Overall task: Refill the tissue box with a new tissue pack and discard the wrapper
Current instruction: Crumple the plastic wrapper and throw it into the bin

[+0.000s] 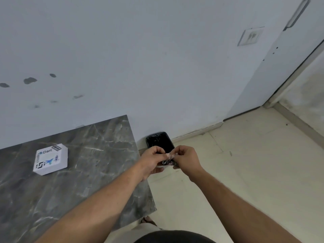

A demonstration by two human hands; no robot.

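Pale tiled floor [245, 172], black bin [160, 140] below, left hand [151, 161] and right hand [185, 159] pinching crumpled clear wrapper [167, 161] between them

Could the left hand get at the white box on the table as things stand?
Probably not right away: the left hand and right hand are both pinching the crumpled wrapper. The path over the marble table to the white box looks clear.

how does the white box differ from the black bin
The white box sits on the marble table; the black bin stands on the floor against the wall. The box is closed, with printed stickers; the bin is open-topped with a glossy liner. Neither is touched by a hand.
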